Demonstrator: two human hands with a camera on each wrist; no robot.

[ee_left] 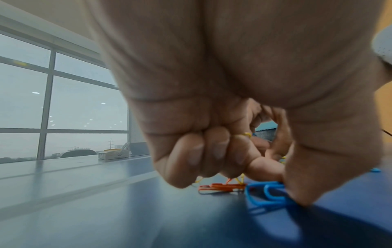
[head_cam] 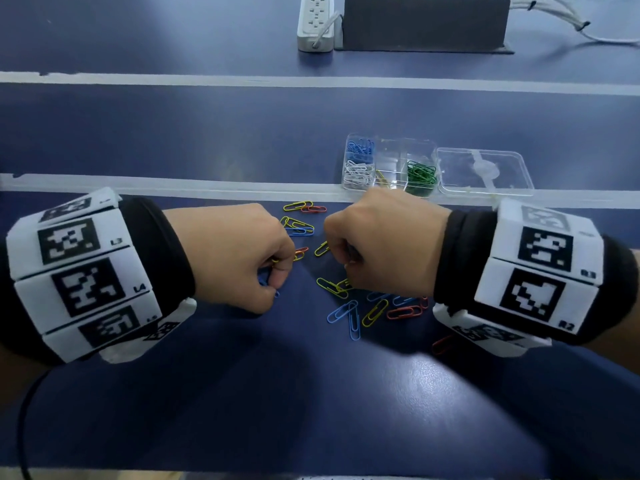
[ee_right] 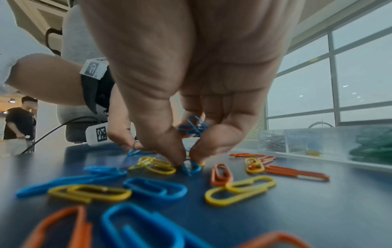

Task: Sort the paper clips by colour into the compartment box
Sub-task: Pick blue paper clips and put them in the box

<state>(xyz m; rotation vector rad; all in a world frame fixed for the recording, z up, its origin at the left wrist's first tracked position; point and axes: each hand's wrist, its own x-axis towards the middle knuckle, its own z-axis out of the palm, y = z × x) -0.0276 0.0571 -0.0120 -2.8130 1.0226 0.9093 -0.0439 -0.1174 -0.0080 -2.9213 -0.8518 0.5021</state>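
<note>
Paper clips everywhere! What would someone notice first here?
Probably the loose paper clips, blue, yellow and orange, scattered on the dark blue table between both fists. The right hand pinches a blue clip on the table with more blue ones tucked in its palm. Behind sits the clear compartment box.

Dim bluish daylight from windows (ee_right: 350, 75), soft shadows on table (head_cam: 311, 393) — wide-angle bending, near clips blurred
</note>
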